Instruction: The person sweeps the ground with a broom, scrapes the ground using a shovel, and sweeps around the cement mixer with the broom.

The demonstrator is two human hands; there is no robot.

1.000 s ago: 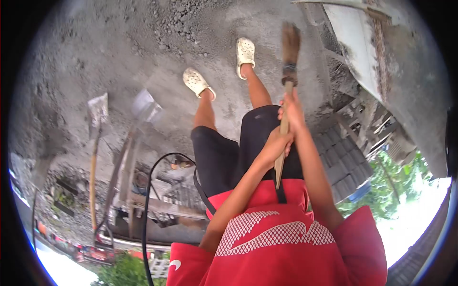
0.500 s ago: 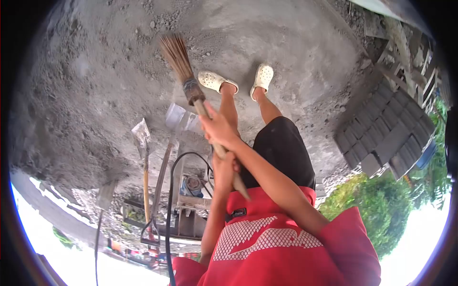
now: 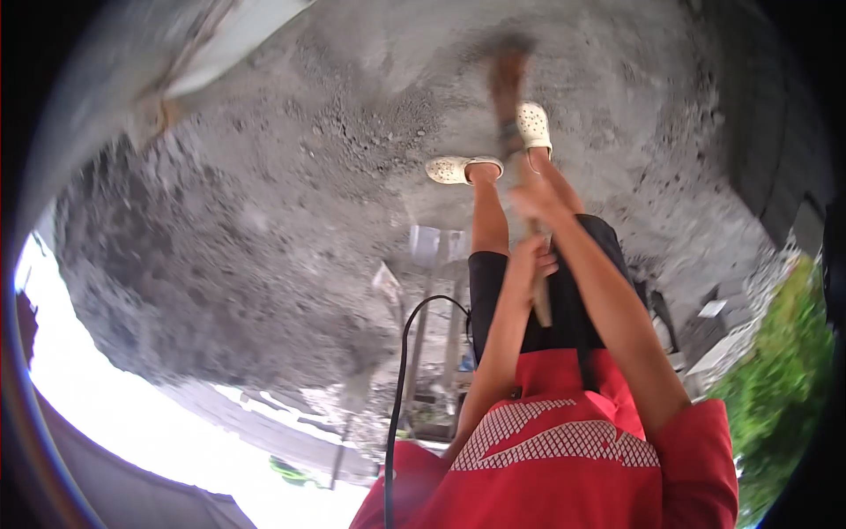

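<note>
A short-handled broom (image 3: pixel 508 84) of stiff brown bristles slants up in front of my legs, its head blurred by motion close to the ground near my right clog (image 3: pixel 534 125). My right hand (image 3: pixel 539 199) is wrapped round the upper handle, below the binding. Lower down, my left hand (image 3: pixel 530 257) grips the same wooden handle, whose end shows above my shorts. My left clog (image 3: pixel 460 168) stands on dusty grey ground (image 3: pixel 352 203).
Behind my left side are a shovel blade (image 3: pixel 386 282) and another pale flat blade (image 3: pixel 424 245). A black cable (image 3: pixel 404 353) hangs beside my left arm. Loose gravel (image 3: pixel 352 145) lies ahead to the left. Dark stacked tiles (image 3: pixel 775 150) stand on the right.
The broom head has swung to the right, from left of my feet to above my right clog. Both hands stay on the handle. My view has turned, and a pale sheet appears at upper left.
</note>
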